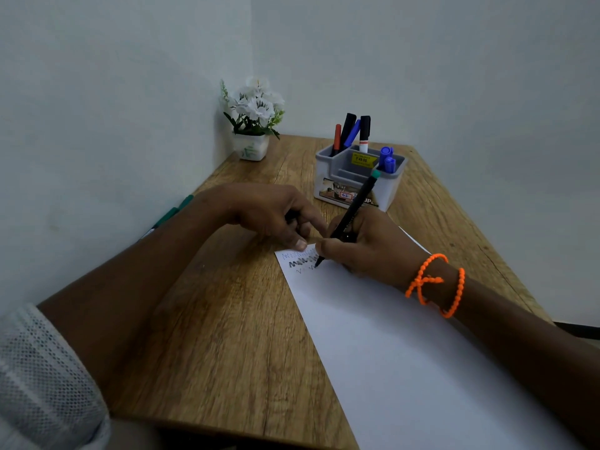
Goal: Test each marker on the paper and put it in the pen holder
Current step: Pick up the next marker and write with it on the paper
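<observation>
A slim black marker with a teal end cap leans toward one o'clock, its tip touching the white sheet of paper beside dark scribbles. The right hand has its grip pinching the barrel. The left hand, at nine o'clock, presses the paper's corner with fingertips, partly curled. At twelve o'clock stands the grey plastic pen holder on the wooden worktop.

My right hand covers the far corner of the paper, whose near end runs off the bottom edge. Left of my grip, my left forearm hides most of some green markers by the wall, so I cannot count them. The scribbles at the marker tip and the pen holder's labels are too small to read.
</observation>
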